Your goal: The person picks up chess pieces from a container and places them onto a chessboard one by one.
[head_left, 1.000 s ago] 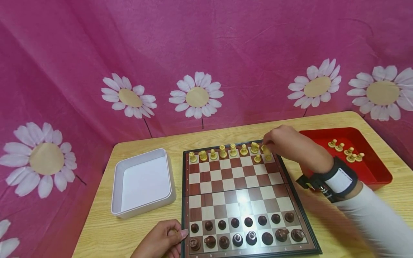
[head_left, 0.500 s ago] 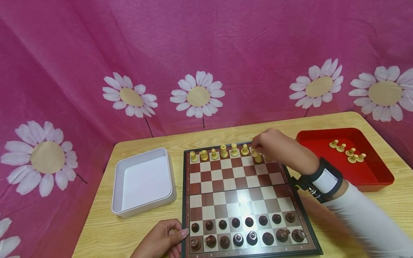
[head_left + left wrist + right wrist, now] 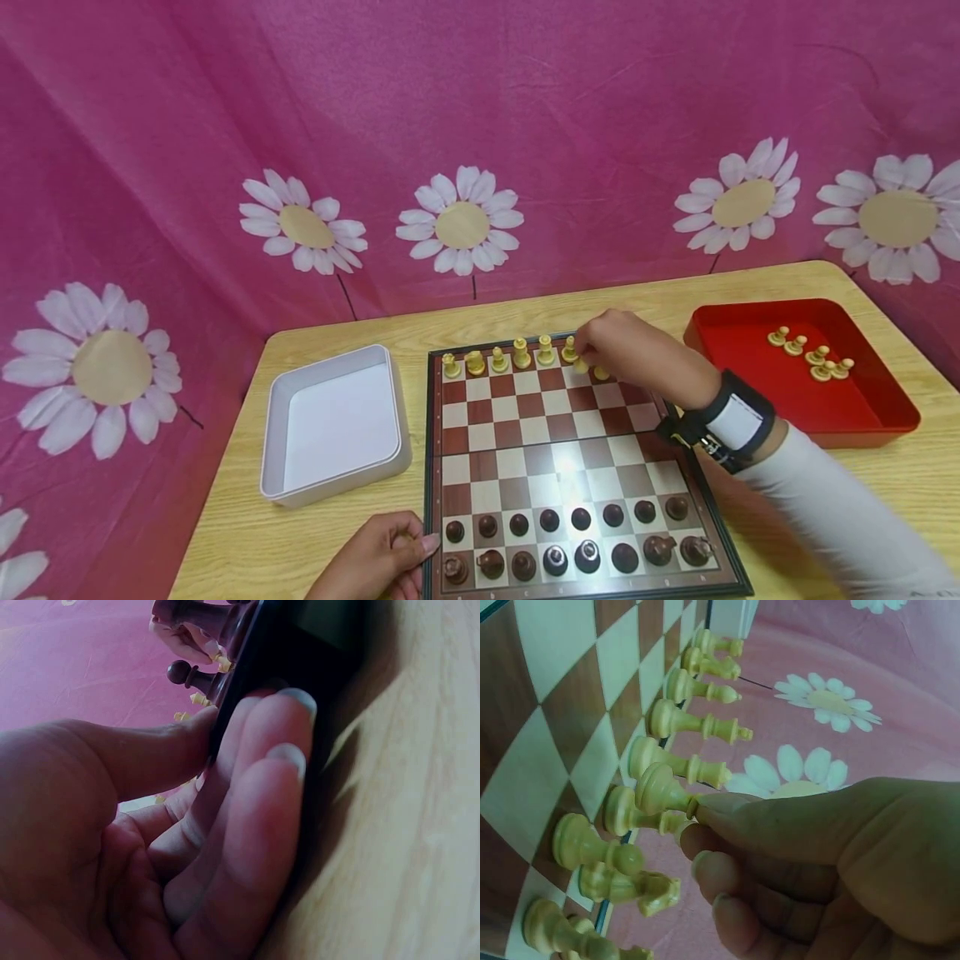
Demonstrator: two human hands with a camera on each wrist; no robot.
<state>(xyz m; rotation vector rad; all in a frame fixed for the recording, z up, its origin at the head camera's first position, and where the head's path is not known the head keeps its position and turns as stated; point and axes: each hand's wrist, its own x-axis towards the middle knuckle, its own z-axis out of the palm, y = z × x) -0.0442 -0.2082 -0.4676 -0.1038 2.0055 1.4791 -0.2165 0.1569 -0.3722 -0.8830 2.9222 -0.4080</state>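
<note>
My right hand (image 3: 626, 346) pinches a pale yellow pawn (image 3: 660, 789) between thumb and fingertips, over the far rows of the chessboard (image 3: 453, 467). The pawn's base faces the squares; I cannot tell whether it touches them. Another pale pawn (image 3: 585, 844) stands close by, with a knight (image 3: 634, 885) behind it. Partly out of the right wrist view is one more pale pawn (image 3: 547, 926). My left hand (image 3: 378, 554) holds the board's near left edge, thumb at the top edge and fingers curled underneath.
Dark chess pieces (image 3: 588, 554) fill the two near rows. Pale back-row pieces (image 3: 521, 354) line the far edge. A red tray (image 3: 810, 417) with several pale pawns (image 3: 817, 357) stands right; a white tray (image 3: 273, 442) stands left. A pink cloth (image 3: 525, 100) hangs behind the table.
My right hand has moved left along the far rows, from the far right corner. The left hand keeps its hold on the board edge.
</note>
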